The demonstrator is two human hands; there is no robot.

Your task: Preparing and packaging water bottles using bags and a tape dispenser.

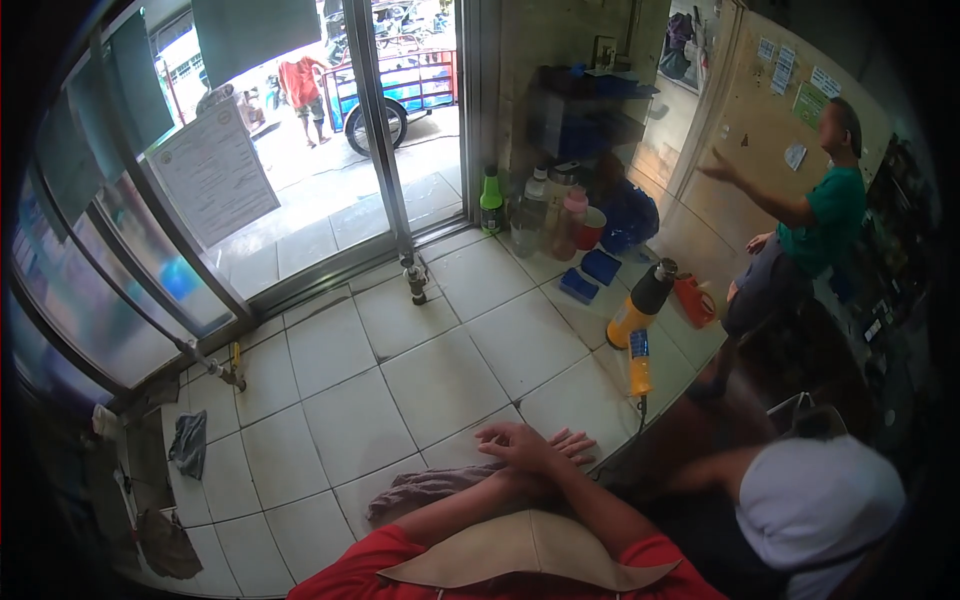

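My forearms cross at the near edge of the white tiled counter [430, 375]. My left hand [574, 446] lies at the counter's edge, its fingers stretched out and apart, with nothing in it. Over the left wrist rests my right hand [514, 444], pointing left with its fingers loosely extended and holding nothing visible. A crumpled grey-brown cloth [415, 490] is beside and partly under my left forearm. Up and to the right of my hands, a yellow and black heat gun [628, 318] stands on the counter, its cord running off the edge.
Two blue trays [590, 278], a red tool [695, 300], a green bottle [491, 205] and other bottles occupy the far right. Metal fittings [414, 280] stand by the glass. A dark rag [188, 445] lies left. One person [825, 215] stands right; another in a white cap [820, 500] is close by.
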